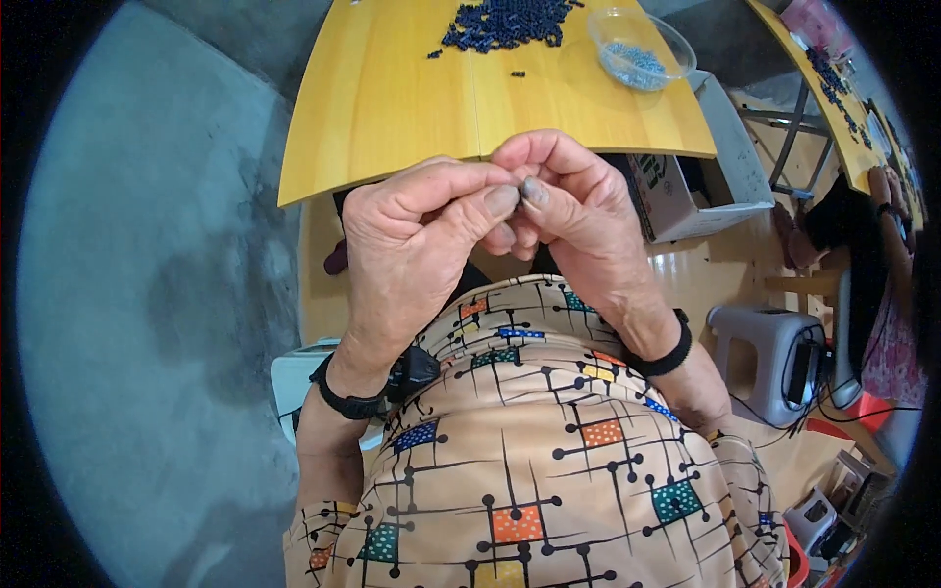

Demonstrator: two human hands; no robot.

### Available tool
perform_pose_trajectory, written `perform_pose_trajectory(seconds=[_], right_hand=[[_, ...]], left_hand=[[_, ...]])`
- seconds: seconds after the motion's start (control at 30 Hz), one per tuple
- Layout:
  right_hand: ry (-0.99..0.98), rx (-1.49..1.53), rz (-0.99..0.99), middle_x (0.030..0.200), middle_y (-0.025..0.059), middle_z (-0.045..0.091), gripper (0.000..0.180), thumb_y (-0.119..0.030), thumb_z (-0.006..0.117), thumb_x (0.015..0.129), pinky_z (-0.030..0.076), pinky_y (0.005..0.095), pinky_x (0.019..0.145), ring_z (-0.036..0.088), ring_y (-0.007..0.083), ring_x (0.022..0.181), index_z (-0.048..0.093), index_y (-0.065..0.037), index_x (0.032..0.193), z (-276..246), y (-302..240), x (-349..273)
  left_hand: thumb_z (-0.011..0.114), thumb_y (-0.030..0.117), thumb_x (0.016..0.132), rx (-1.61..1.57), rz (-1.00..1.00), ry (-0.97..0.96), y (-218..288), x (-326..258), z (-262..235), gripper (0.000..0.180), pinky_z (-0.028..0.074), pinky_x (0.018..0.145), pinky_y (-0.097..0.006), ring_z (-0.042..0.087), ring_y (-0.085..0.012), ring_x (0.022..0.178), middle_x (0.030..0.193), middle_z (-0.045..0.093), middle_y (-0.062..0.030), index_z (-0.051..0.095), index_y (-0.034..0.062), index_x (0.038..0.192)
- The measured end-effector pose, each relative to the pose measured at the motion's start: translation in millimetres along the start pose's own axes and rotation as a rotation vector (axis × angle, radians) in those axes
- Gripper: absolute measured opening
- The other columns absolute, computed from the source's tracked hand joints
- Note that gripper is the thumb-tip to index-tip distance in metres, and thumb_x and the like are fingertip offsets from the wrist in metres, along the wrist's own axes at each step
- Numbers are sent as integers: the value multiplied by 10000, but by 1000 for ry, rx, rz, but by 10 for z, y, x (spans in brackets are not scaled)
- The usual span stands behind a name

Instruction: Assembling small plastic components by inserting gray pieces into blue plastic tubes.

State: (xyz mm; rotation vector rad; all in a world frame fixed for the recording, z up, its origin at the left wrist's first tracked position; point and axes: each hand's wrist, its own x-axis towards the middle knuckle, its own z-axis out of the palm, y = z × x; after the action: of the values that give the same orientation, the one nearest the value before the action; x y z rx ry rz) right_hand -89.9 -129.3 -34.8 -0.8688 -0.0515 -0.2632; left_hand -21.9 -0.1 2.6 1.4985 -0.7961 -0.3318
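We see the left hand (421, 211) and right hand (588, 201) meeting at the fingertips, both grips pinched narrow around what looks like a tiny piece (519, 204); the fingers hide nearly all of it, so we cannot tell its kind or which grip bears more of it.

The likeliest trouble, we judge, is a slip: with so little to pinch and the thumbs crowding together, a small twist could squeeze it loose. In our view the hands sit on the near side of the table (392, 118), so a dropped piece could miss the top and land on the lap or floor (696, 274).

The near edge runs just behind the fingers. Beyond it, bare wood lies to the left and in front of the pile of dark pieces (505, 22), with one loose piece (518, 73) apart. The clear bowl (678, 61) of metal bits (632, 67) is near the right edge, where a careless elbow could tip it toward the box (686, 211).
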Motion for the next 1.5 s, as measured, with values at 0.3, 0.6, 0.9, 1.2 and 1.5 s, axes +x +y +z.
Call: perform_pose_trajectory(seconds=[0.3,0.6,0.9,1.2,1.5], right_hand=[[-93,126,30,754,24,587,201,-121,565,893,458,197,547,534,65,609,561,-3,1056,45,30,221],[-76,25,64,788,21,588,191,-94,539,902,486,211,618,554,67,654,554,5,1064,53,44,240],[-77,-85,13,778,23,582,179,-75,529,904,469,204,622,536,67,648,548,19,1054,63,127,251],[-54,-227,48,780,21,587,167,-57,545,889,466,195,609,536,66,652,562,26,1034,37,136,354],[219,-968,-135,702,44,606,129,-63,590,839,471,202,514,568,77,566,630,23,926,-607,-171,1040]], left_hand=[[618,29,838,-371,-63,69,-85,97,-129,126,521,552,-254,591,-141,576,714,636,-104,649,-64,917],[623,47,839,-420,-102,77,-184,85,-211,136,508,548,-252,587,-152,572,672,623,-102,649,-62,917],[624,40,834,-403,-102,96,-251,48,-250,130,511,550,-257,590,-157,574,673,625,-105,651,-65,906],[628,45,835,-375,-108,152,-392,45,-298,136,509,564,-245,586,-139,584,707,631,-103,654,-65,910],[653,108,830,-555,-198,245,-655,62,-545,163,526,585,-249,609,-124,602,769,643,-86,658,-11,941]])
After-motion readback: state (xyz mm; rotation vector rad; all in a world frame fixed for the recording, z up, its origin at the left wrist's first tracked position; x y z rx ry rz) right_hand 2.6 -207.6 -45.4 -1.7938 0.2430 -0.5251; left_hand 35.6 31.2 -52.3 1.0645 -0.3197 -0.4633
